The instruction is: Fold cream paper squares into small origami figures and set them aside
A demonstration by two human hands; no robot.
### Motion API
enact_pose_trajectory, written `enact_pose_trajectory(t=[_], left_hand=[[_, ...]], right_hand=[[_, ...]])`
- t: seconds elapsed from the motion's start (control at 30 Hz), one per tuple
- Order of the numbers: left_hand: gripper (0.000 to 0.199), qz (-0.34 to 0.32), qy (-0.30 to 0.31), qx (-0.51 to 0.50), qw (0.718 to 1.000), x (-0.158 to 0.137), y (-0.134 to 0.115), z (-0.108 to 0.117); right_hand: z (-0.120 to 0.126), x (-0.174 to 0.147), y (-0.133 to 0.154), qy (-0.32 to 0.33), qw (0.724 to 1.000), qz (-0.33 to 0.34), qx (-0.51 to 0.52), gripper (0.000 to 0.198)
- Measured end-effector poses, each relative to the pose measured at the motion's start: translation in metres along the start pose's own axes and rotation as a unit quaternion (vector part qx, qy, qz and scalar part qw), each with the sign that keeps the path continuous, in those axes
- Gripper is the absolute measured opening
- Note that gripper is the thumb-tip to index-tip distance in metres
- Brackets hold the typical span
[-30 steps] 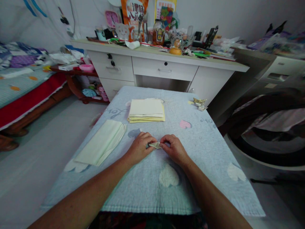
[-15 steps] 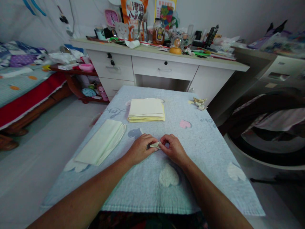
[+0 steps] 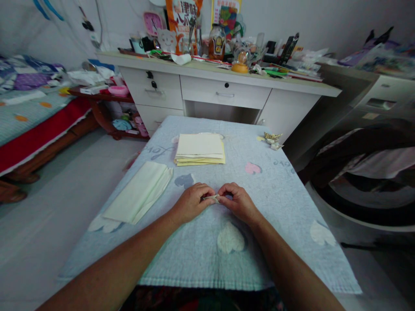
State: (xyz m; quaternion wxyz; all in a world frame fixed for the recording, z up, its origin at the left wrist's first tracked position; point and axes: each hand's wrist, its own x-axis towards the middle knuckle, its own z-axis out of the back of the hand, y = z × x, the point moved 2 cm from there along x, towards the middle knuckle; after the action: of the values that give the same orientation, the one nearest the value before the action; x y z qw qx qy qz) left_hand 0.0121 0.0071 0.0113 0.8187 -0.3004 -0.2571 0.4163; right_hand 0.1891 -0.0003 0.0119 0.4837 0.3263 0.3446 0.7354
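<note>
My left hand (image 3: 196, 201) and my right hand (image 3: 236, 200) meet over the middle of the table. Between them is a small piece of folded paper (image 3: 212, 198), pale and narrow, pinched from both sides by thumbs and fingers. The fingers cover most of it, so its full shape is hidden. Beyond my hands lies a stack of cream and yellow paper sheets (image 3: 200, 146). Left of my left hand is a long pale-green bundle of folded paper (image 3: 138, 192), lying at a slant. Small folded paper pieces (image 3: 272, 140), one with dark print, rest at the far right corner.
A pale blue cloth (image 3: 279, 242) with heart prints covers the table. Behind it stands a white desk (image 3: 223, 93) crowded with a jar (image 3: 216, 42), bags and small items. To the right is a washing machine (image 3: 372, 172); a bed (image 3: 35, 114) is on the left.
The small paper has turned between my fingers and now shows a thinner edge, with less of its pointed face visible. Both hands stay in nearly the same place.
</note>
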Motion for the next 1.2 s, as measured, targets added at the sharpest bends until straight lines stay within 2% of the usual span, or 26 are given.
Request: enact_pose_trajectory(t=[0.17,0.77,0.83,0.93,1.03,1.13,1.2], left_hand=[[0.013,0.012,-0.012,-0.019,1.000,-0.0006,0.0007,0.0004],[0.015,0.012,0.000,-0.049,0.999,-0.0014,0.0011,0.0002],[0.017,0.012,-0.003,-0.056,0.998,-0.0021,0.0012,0.0008],[0.021,0.015,-0.020,-0.061,0.998,-0.0039,0.0010,0.0019],[0.018,0.020,-0.048,-0.058,0.997,-0.0060,0.0015,0.0028],[0.012,-0.011,-0.051,-0.041,0.998,-0.0072,0.0015,0.0033],[0.015,-0.049,-0.042,-0.032,0.997,-0.0073,0.0008,0.0037]], right_hand=[[0.0053,-0.0021,0.0014,0.016,0.998,0.003,0.057,0.008],[0.0020,-0.0030,0.0048,-0.039,0.999,0.016,-0.009,0.003],[0.0027,-0.0029,0.0047,-0.029,0.999,0.011,0.008,0.005],[0.0021,-0.0027,0.0022,0.018,0.998,0.000,0.062,0.011],[0.0004,-0.0031,-0.0021,0.043,0.995,-0.013,0.089,0.012],[-0.0014,-0.0035,-0.0045,0.040,0.993,-0.031,0.106,0.009],[-0.0024,-0.0033,-0.0040,0.033,0.992,-0.039,0.119,0.006]])
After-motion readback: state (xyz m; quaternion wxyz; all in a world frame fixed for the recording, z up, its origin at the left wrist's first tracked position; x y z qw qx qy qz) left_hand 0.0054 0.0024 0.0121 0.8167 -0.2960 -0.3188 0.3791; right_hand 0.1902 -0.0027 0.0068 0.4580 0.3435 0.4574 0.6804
